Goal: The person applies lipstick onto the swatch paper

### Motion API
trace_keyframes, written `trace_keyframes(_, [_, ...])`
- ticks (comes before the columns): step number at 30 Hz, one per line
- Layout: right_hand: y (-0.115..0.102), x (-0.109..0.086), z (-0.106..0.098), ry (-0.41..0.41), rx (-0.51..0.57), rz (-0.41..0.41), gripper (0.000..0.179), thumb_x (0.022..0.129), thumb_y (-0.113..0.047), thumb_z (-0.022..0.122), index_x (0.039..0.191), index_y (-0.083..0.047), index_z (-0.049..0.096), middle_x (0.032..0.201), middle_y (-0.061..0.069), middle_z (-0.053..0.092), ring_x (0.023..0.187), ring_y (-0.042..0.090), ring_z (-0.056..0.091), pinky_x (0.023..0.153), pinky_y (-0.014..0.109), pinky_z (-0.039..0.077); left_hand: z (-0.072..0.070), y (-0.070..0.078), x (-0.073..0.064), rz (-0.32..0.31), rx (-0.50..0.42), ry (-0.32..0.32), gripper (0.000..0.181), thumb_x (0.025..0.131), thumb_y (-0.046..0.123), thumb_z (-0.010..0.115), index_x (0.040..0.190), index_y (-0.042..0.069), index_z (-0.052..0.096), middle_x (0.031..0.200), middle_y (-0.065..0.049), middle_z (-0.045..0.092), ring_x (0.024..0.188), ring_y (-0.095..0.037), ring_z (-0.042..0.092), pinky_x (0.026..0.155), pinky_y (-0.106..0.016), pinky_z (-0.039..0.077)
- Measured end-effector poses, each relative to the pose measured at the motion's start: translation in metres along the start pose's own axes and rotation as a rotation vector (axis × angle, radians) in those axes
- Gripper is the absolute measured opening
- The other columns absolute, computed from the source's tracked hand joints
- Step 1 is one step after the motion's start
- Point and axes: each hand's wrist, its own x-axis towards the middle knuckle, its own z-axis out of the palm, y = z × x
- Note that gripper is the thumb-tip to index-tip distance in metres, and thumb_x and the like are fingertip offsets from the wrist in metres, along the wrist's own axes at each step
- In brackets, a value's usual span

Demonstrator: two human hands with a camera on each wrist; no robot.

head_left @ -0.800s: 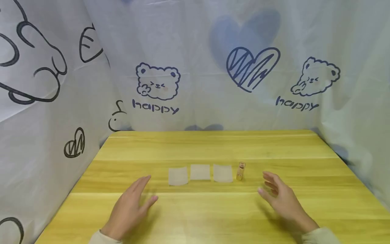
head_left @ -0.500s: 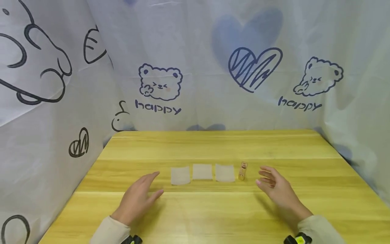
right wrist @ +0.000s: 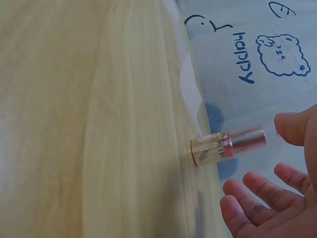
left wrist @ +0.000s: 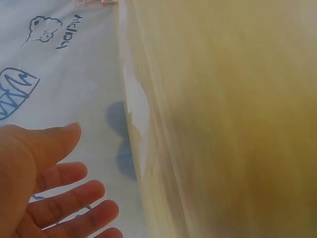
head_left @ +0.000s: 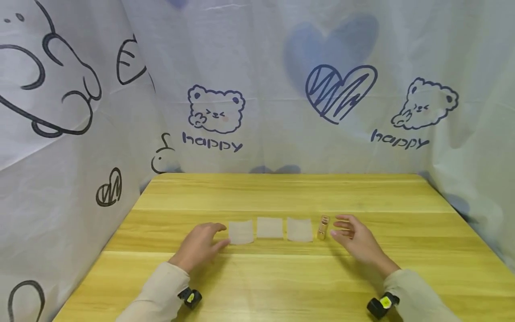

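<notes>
Three thin whitish square sheets lie in a row on the wooden table: a left sheet [head_left: 241,233], a middle sheet [head_left: 270,228] and a right sheet [head_left: 299,230]. To the right of them stands a small gold and pinkish lipstick tube [head_left: 323,227], upright. My left hand [head_left: 200,246] hovers by the left sheet, its thumb and fingertips right at the sheet's edge. Just right of the lipstick tube [right wrist: 229,145] is my right hand [head_left: 360,241], fingers spread and apart from it in the right wrist view. Neither hand holds anything.
The wooden table [head_left: 265,286] reaches back to a white curtain [head_left: 277,129] printed with bears, hearts and lettering. Another printed curtain [head_left: 72,188] hangs along the left side. A small black device is strapped on each wrist.
Both hands have moved forward and inward, the left toward the left sheet and the right toward the lipstick tube. The head view has shifted slightly; the sheets and tube stay in place.
</notes>
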Motion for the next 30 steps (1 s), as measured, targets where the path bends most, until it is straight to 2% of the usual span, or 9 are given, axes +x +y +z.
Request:
trace_keyframes(4, [0.002, 0.006, 0.003, -0.015, 0.013, 0.027, 0.058, 0.097, -0.027, 0.062, 0.142, 0.002, 0.038, 0.133, 0.027, 0.051, 0.115, 0.042, 0.055, 0.091, 0.047, 0.050, 0.004, 0.001, 0.011, -0.005, 0.013, -0.048, 0.034, 0.087, 0.022, 0.075, 0.113, 0.001, 0.069, 0.114, -0.015, 0.067, 0.106, -0.032, 0.062, 0.091, -0.046, 0.050])
trace_keyframes(10, [0.004, 0.014, 0.009, -0.018, 0.003, 0.039, 0.055, 0.095, -0.026, 0.065, 0.138, -0.001, 0.043, 0.131, 0.025, 0.054, 0.112, 0.039, 0.057, 0.090, 0.047, 0.050, 0.011, -0.002, 0.028, 0.026, 0.035, -0.122, 0.035, 0.085, 0.021, 0.077, 0.112, 0.001, 0.069, 0.114, -0.015, 0.066, 0.107, -0.032, 0.061, 0.092, -0.045, 0.048])
trace_keyframes(15, [0.005, 0.018, 0.012, -0.014, -0.007, 0.032, 0.051, 0.094, -0.025, 0.067, 0.135, -0.002, 0.047, 0.128, 0.022, 0.056, 0.109, 0.037, 0.059, 0.090, 0.046, 0.050, 0.015, -0.004, 0.036, 0.046, 0.031, -0.196, 0.034, 0.087, 0.020, 0.075, 0.115, 0.002, 0.068, 0.117, -0.014, 0.065, 0.112, -0.032, 0.059, 0.096, -0.045, 0.046])
trace_keyframes(24, [0.007, 0.024, 0.019, -0.010, -0.021, 0.011, 0.046, 0.092, -0.021, 0.070, 0.130, -0.001, 0.052, 0.122, 0.015, 0.060, 0.106, 0.030, 0.061, 0.090, 0.043, 0.050, 0.016, -0.005, 0.041, 0.046, 0.052, -0.233, 0.034, 0.084, 0.016, 0.078, 0.114, 0.003, 0.069, 0.114, -0.014, 0.066, 0.109, -0.032, 0.060, 0.094, -0.045, 0.048])
trace_keyframes(30, [0.010, 0.027, 0.021, -0.004, -0.047, 0.017, 0.045, 0.092, -0.017, 0.070, 0.129, 0.001, 0.052, 0.119, 0.014, 0.061, 0.105, 0.029, 0.061, 0.089, 0.043, 0.050, 0.016, -0.005, 0.042, 0.040, 0.070, -0.282, 0.029, 0.085, 0.013, 0.077, 0.112, 0.006, 0.070, 0.113, -0.012, 0.065, 0.108, -0.031, 0.060, 0.092, -0.045, 0.048])
